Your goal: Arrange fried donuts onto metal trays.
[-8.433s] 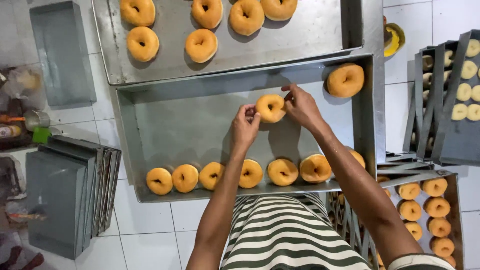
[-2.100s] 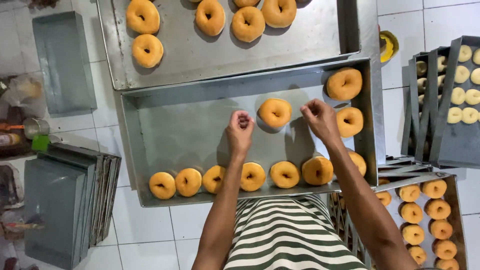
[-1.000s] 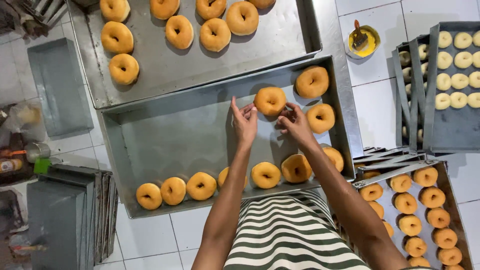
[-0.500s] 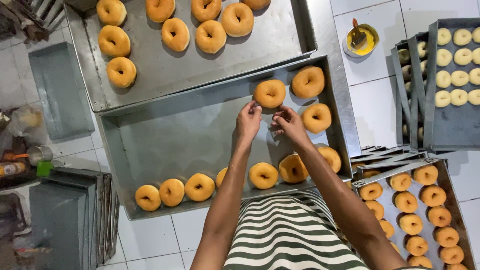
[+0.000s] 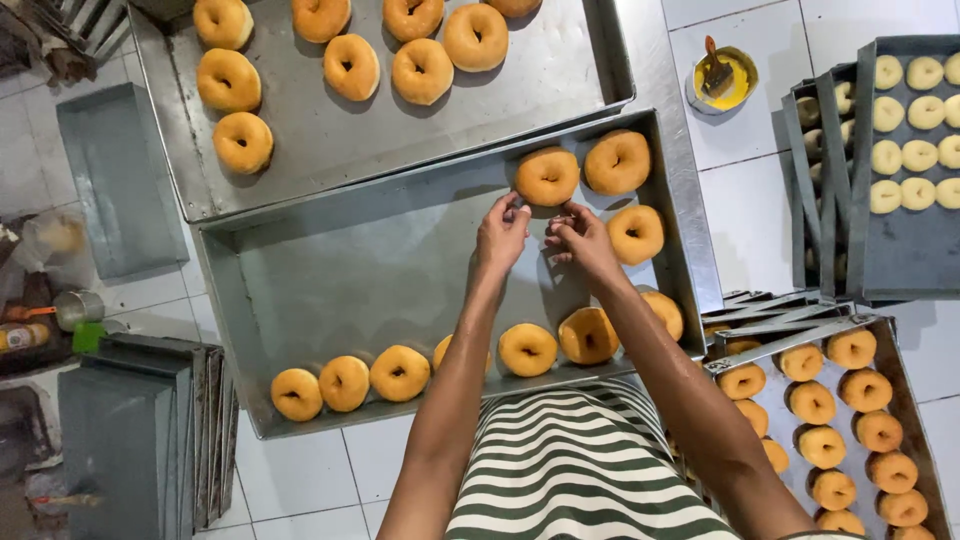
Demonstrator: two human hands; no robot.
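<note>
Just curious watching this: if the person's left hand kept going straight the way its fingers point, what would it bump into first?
Most likely the golden doughnut just beyond the fingertips of the left hand, in the near metal tray. The fingers seem almost on it already, though depth is hard to judge.

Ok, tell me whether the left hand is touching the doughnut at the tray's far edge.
Touching. The head view shows the left hand's fingertips meeting the near edge of the doughnut.

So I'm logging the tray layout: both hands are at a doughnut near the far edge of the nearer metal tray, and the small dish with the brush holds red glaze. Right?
Not quite. The head view shows yellow glaze in the small dish, not red. The rest stands: left hand and right hand are at the doughnut near the tray's far edge.
</note>
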